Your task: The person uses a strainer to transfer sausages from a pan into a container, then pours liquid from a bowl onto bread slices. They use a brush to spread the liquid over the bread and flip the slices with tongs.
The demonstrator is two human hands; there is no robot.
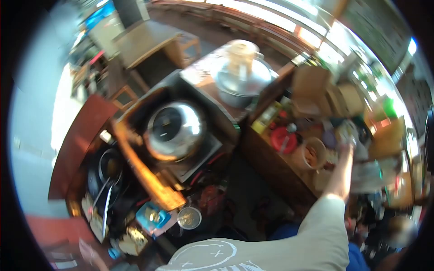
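Note:
My right arm stretches across a cluttered wooden table at the right. My right hand [347, 141] is at a pale, plastic-looking bundle [348, 128], smeared by motion; I cannot tell whether the fingers grip it. Close by on the table are a beige tub [312, 153] with orange-brown contents and a red bowl [284, 140] with a spoon-like utensil in it. Low at the left edge, my left hand [89, 254] is a blur beside a small blue round item [113, 253].
A shiny round pot [174, 131] sits on the dark stove. Behind it stands a large silver pot [242, 79]. At left are a dark wok [108, 167] with long-handled utensils, a blue basket [153, 217] and a white bowl [189, 218]. Cardboard boxes [311, 86] crowd the right table.

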